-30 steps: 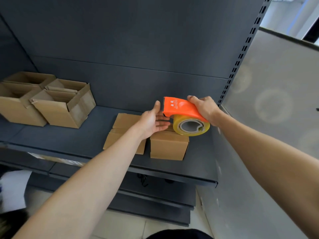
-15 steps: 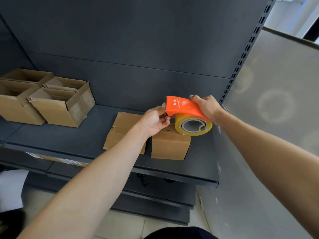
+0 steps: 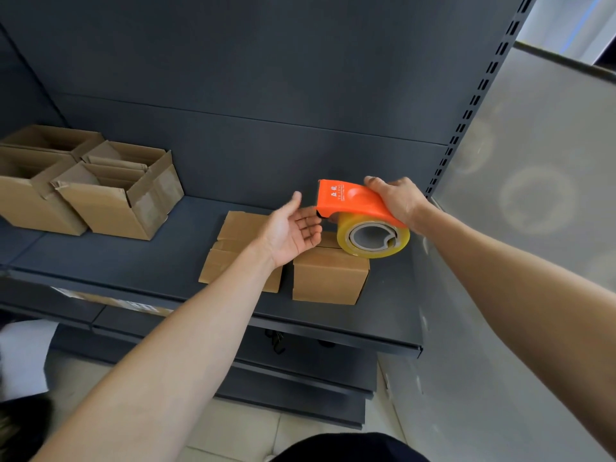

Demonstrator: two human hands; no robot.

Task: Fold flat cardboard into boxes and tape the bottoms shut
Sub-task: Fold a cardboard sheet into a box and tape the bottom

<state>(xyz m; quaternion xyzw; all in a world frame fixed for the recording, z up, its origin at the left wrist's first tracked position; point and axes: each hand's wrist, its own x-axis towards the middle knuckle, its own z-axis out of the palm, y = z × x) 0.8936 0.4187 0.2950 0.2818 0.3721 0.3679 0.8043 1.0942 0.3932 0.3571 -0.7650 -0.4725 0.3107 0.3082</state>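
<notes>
A small folded cardboard box [image 3: 330, 276] stands on the dark shelf [image 3: 133, 261], its closed flaps facing up. Above it my right hand [image 3: 395, 198] grips the orange tape dispenser [image 3: 350, 201], which carries a yellowish tape roll [image 3: 373, 240]. My left hand [image 3: 293, 230] is held palm up with relaxed fingers, its fingertips right at the dispenser's front end; whether they touch any tape I cannot tell. A stack of flat cardboard [image 3: 238, 248] lies just left of the box, partly hidden by my left forearm.
Three open assembled boxes [image 3: 113, 191] sit at the shelf's left end. A grey panel [image 3: 533, 228] walls off the right side beyond a slotted upright [image 3: 466, 115]. Lower shelves and a pale tiled floor [image 3: 233, 431] lie below.
My left hand has opened from a curled pinch at the dispenser's front into a palm-up spread. The dispenser in my right hand has stayed over the box.
</notes>
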